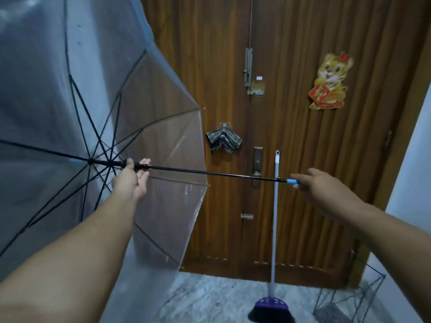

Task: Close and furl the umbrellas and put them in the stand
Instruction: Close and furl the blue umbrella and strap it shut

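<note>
I hold the clear umbrella (70,127), fully open across the frame's left, with my left hand (130,180) curled on the runner (137,165) and my right hand (326,190) wrapping the blue handle (293,181). I'd press the catch, then slide the runner smoothly toward the handle. The wire stand (349,297) waits lower right.

No words, brands or numbers can be read. The tiger sticker (330,81) on the door (291,136), above the right fingers (300,177), holds a red placard whose characters are too blurred.

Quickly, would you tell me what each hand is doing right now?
Left hand: on the umbrella runner, fingers loose, grip unclear.
Right hand: closed on the blue handle.
</note>
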